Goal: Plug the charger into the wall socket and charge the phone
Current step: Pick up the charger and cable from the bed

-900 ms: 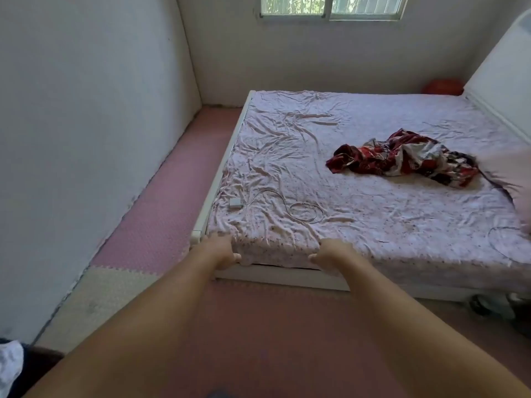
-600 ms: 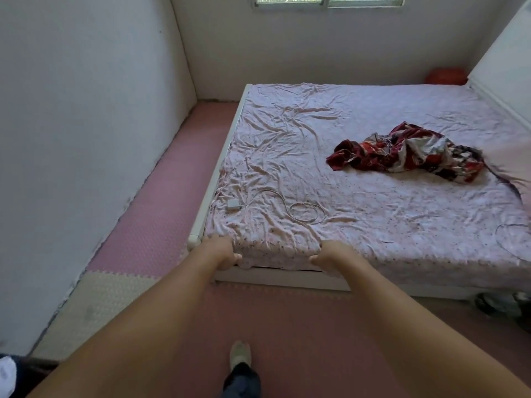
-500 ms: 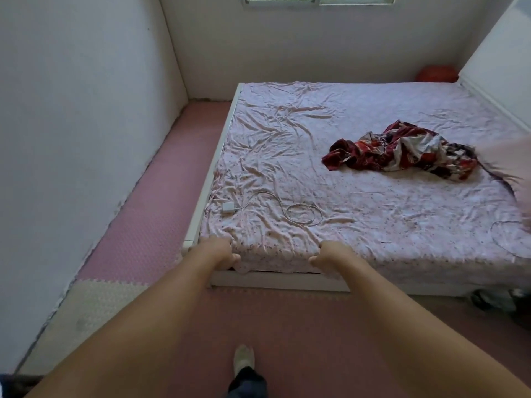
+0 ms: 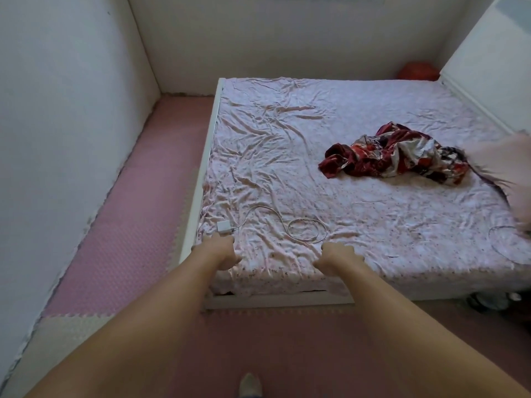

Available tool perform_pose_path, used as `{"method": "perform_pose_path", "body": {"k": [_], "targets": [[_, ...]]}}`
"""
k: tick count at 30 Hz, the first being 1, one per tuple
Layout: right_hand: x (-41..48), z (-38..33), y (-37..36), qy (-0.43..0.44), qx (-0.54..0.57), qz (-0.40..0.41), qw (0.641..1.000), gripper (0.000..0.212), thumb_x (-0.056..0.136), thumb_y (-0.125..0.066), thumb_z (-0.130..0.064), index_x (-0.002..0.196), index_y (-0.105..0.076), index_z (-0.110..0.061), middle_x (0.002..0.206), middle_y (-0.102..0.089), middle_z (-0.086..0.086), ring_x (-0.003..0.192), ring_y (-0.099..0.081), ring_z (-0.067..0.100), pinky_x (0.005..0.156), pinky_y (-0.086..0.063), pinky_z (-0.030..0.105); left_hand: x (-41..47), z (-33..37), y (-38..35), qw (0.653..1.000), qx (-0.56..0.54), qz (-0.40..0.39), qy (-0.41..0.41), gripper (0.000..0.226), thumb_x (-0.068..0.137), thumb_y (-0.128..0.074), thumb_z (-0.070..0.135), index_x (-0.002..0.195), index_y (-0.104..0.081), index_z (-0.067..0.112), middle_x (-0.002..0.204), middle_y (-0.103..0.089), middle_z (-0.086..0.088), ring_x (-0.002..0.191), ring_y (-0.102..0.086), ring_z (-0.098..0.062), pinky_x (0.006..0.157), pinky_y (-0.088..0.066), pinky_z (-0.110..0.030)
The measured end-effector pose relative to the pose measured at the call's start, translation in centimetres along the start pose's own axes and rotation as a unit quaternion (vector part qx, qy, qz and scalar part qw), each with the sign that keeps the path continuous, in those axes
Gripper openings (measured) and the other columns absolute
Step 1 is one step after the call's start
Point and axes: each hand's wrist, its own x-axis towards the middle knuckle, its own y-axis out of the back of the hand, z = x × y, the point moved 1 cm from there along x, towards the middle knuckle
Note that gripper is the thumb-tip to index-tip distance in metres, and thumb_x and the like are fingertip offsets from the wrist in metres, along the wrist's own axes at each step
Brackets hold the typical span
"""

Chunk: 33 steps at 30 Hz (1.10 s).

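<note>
A white charger block [image 4: 223, 227] lies on the wrinkled pink bedsheet near the bed's front left corner. Its white cable [image 4: 301, 231] trails right and ends in a loose coil. My left hand [image 4: 219, 251] hovers just in front of the charger block, fingers curled, holding nothing. My right hand [image 4: 334, 258] is over the sheet just below the coil, fingers curled loosely, also holding nothing. No phone and no wall socket are in sight.
The bed [image 4: 198, 179] has a white frame and fills the room's right side. A crumpled red patterned cloth [image 4: 396, 155] lies on it, and a second thin cable [image 4: 500, 242] at the right edge. Pink foam mats [image 4: 129, 225] cover the floor along the left wall.
I have stepped closer to the bed. Both hands moved forward from the bed's front edge onto the sheet; the left one is now right beside the charger block.
</note>
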Motion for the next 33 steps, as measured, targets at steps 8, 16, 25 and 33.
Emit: {"method": "perform_pose_path", "body": {"k": [8, 16, 25, 33], "targets": [[3.0, -3.1, 0.9, -0.01, 0.0, -0.019, 1.0, 0.029, 0.091, -0.049, -0.025, 0.117, -0.054, -0.015, 0.135, -0.05, 0.013, 0.125, -0.042, 0.035, 0.102, -0.039, 0.051, 3.4, -1.9, 1.9, 1.0, -0.022, -0.014, 0.0, 0.069, 0.091, -0.042, 0.055, 0.148, -0.025, 0.02, 0.152, -0.032, -0.012, 0.139, -0.026, -0.039, 0.108, -0.032, -0.054], [8.2, -3.9, 3.1, -0.006, -0.008, -0.044, 0.999, 0.034, 0.09, -0.047, -0.02, 0.122, -0.052, -0.015, 0.134, -0.052, 0.013, 0.128, -0.042, 0.035, 0.101, -0.04, 0.049, 7.3, -1.2, 4.4, 0.999, -0.039, -0.029, 0.019, 0.064, 0.09, -0.043, 0.054, 0.144, -0.031, 0.023, 0.149, -0.034, -0.015, 0.136, -0.03, -0.038, 0.107, -0.034, -0.054], [16.2, -2.9, 7.8, 0.046, -0.019, -0.042, 0.998, 0.019, 0.087, -0.047, -0.017, 0.1, -0.059, -0.015, 0.091, -0.06, 0.003, 0.085, -0.054, 0.023, 0.088, -0.046, 0.04, 13.2, 1.6, 8.1, 0.997, -0.055, -0.031, 0.042, 0.066, 0.09, -0.044, 0.051, 0.147, -0.028, 0.021, 0.156, -0.026, -0.016, 0.142, -0.024, -0.037, 0.11, -0.03, -0.053], [22.3, -1.8, 8.4, 0.063, -0.035, -0.071, 0.995, 0.023, 0.088, -0.047, -0.017, 0.11, -0.054, -0.018, 0.1, -0.058, 0.006, 0.095, -0.053, 0.024, 0.086, -0.048, 0.042, 17.0, 3.7, 7.9, 0.993, -0.089, -0.045, 0.069, 0.061, 0.09, -0.045, 0.049, 0.142, -0.034, 0.021, 0.149, -0.033, -0.017, 0.134, -0.035, -0.037, 0.105, -0.039, -0.047]]}}
